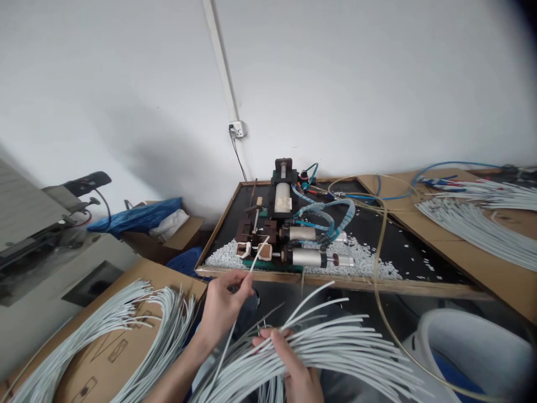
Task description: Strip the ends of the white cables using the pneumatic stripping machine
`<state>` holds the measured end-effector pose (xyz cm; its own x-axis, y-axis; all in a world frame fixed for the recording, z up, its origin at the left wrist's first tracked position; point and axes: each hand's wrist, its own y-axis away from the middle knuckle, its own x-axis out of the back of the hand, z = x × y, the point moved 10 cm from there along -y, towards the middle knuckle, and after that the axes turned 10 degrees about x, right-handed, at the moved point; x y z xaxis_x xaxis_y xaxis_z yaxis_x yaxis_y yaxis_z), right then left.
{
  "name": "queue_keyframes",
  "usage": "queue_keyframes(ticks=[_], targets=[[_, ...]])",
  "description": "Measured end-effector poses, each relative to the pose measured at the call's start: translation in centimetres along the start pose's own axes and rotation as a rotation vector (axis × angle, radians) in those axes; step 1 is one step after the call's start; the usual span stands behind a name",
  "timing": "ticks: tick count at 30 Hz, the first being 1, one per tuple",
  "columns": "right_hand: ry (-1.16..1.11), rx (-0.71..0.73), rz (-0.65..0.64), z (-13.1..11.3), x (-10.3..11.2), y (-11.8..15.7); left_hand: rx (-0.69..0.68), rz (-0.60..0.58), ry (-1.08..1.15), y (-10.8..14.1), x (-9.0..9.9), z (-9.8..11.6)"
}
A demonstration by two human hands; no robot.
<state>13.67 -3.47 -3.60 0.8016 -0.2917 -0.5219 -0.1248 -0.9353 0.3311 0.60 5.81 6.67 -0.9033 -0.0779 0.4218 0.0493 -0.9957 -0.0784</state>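
Pinched in my left hand (226,302) is a single white wire (258,254), whose upper end reaches the jaws of a small pneumatic machine (283,204). My right hand (291,358) is closed round a thick bundle of white wires (344,344) that fans out to the right, low in the view. Short white offcuts (367,260) lie round the base of the machine on a black, wood-edged table (419,288).
At the lower left, more white wires (75,350) lie on cardboard (107,364). Others (470,224) lie at the right. A white bucket (474,330) stands at the lower right, with a yellowish hose (380,280) hanging beside it. Grey equipment (25,207) stands at the left.
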Motion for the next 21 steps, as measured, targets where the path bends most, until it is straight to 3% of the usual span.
queue_keyframes(ticks=[4,9,21], targets=[[-0.05,-0.027,0.041,1.1,0.4,-0.9,-0.03,0.122,-0.091,-0.8,0.5,-1.9],[-0.031,-0.046,0.04,2.0,0.8,-1.5,-0.068,0.207,-0.177,-0.2,0.7,-2.7],[-0.008,-0.034,0.077,0.2,1.3,-1.1,-0.142,0.351,-0.331,-0.7,0.6,-2.2]])
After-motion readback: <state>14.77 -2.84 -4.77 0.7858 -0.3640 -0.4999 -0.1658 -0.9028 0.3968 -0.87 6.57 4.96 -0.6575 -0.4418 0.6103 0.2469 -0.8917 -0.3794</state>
